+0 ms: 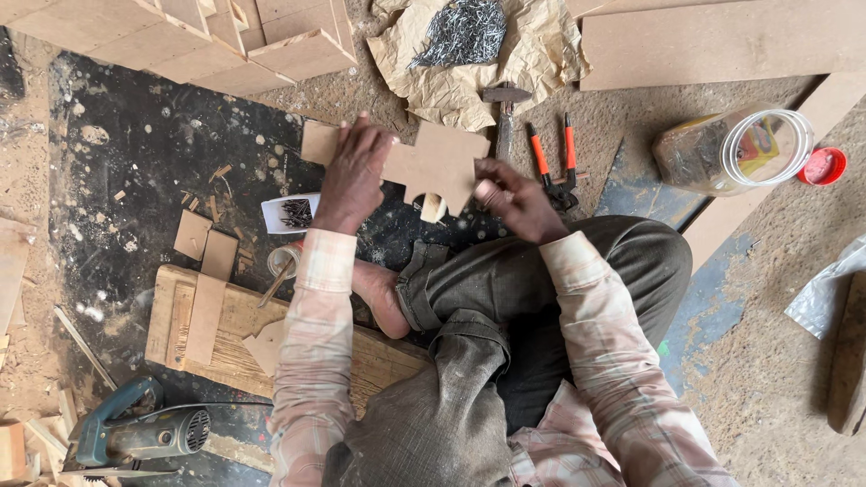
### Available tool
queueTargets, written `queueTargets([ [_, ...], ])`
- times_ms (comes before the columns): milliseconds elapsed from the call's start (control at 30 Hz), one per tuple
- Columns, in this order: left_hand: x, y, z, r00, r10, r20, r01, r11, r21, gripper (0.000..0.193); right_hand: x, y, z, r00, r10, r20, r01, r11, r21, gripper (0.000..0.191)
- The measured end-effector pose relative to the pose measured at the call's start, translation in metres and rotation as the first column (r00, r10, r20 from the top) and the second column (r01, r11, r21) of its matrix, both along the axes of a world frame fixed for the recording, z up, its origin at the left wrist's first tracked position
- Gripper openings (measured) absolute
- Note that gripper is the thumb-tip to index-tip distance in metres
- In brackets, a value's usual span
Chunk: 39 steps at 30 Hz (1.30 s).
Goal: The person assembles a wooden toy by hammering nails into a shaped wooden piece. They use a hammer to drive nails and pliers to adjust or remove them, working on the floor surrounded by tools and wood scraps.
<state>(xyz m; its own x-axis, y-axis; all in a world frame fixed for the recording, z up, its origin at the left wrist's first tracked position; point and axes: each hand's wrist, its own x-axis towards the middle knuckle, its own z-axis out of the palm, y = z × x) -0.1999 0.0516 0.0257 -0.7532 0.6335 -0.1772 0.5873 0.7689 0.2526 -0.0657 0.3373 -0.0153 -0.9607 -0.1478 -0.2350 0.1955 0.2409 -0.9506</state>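
Flat tan fibreboard cut-out with stepped notches (pixel 424 164) is held up in the air in front of the seated person's knees, above the dark floor (pixel 135 162). Left hand (pixel 354 173) clamps its left part, fingers (pixel 365 144) wrapped over the top edge and face. Right hand (pixel 514 200) pinches the lower right corner, fingers curled tight on the edge. Both hands closed on the board, none spread.

Judgement: thin, stiff, light sheet, dry and matt so not slippery; the narrow tabs by the notches could snap if bent, so the wide solid parts at the edges are the safer hold, as now.

Just beyond the fingers: crumpled brown paper with a heap of grey nails (pixel 465 36), a hammer (pixel 503 113), orange-handled pliers (pixel 555 162). Right of the right hand: clear plastic jar lying on its side (pixel 731 151) with a red lid (pixel 823 166) beside it. Below the left hand: small white tray of nails (pixel 293 212), wooden plank (pixel 234 334) under the foot, green power saw (pixel 135 433) well apart
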Motion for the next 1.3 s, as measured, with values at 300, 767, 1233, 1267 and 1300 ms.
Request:
queueTargets([
  [300, 0.001, -0.011, 0.000, 0.999, 0.035, -0.013, -0.035, 0.999, 0.003, 0.071, 0.010, -0.044, 0.003, 0.996, -0.008, -0.085, 0.019, 0.992, 0.125, 0.066],
  [767, 0.000, -0.012, 0.002, 0.998, 0.056, -0.017, -0.056, 0.998, 0.023, 0.060, 0.018, -0.059, -0.019, 0.908, 0.087, -0.410, 0.070, 0.933, 0.353, 0.054],
  [1233, -0.001, -0.012, 0.001, 0.997, 0.043, -0.057, -0.044, 0.999, -0.007, 0.067, 0.017, -0.065, -0.017, 0.893, 0.055, -0.446, 0.136, 0.913, 0.384, 0.046],
  [1267, -0.001, -0.012, 0.002, 0.998, 0.043, -0.046, -0.044, 0.999, -0.017, 0.067, 0.018, -0.066, -0.017, 0.897, 0.040, -0.439, 0.148, 0.911, 0.385, 0.046],
  [1300, -0.001, -0.011, 0.002, 0.998, 0.049, -0.040, -0.050, 0.999, -0.023, 0.067, 0.018, -0.067, -0.017, 0.901, 0.025, -0.433, 0.160, 0.909, 0.386, 0.046],
])
